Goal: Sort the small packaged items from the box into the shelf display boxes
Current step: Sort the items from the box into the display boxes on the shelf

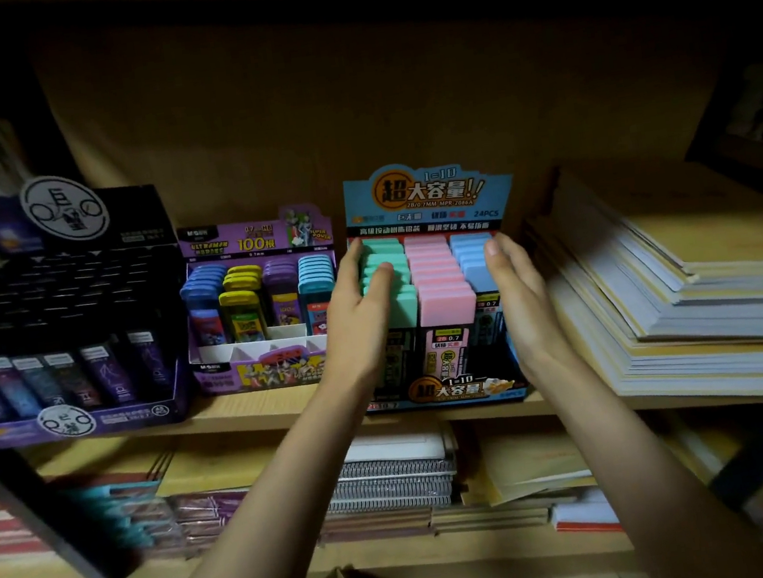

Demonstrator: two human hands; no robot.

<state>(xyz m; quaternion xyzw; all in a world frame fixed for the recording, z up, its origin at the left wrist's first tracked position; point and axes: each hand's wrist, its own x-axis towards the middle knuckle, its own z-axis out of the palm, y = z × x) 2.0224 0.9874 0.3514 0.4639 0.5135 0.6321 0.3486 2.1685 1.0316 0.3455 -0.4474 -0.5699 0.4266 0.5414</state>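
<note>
While my left hand [358,311] lies flat on the teal packets [386,247], my right hand [520,290] rests, fingers straight, against the blue display box [426,200] on the shelf [250,410]; neither grips anything.

a stationery shop, seen at a stocked wooden shelf [260,414]. three printed retail display boxes stand side by side at its front edge: a black display box [70,223], a purple display box [256,237] and a blue display box [425,195] marked "24pcs". each is filled with rows of identical small cases, in several colours in the purple and blue boxes. a stack of exercise books [660,281] lies just beside them. spiral notebooks [394,476] and further paper goods lie stacked on the shelf below.
</note>
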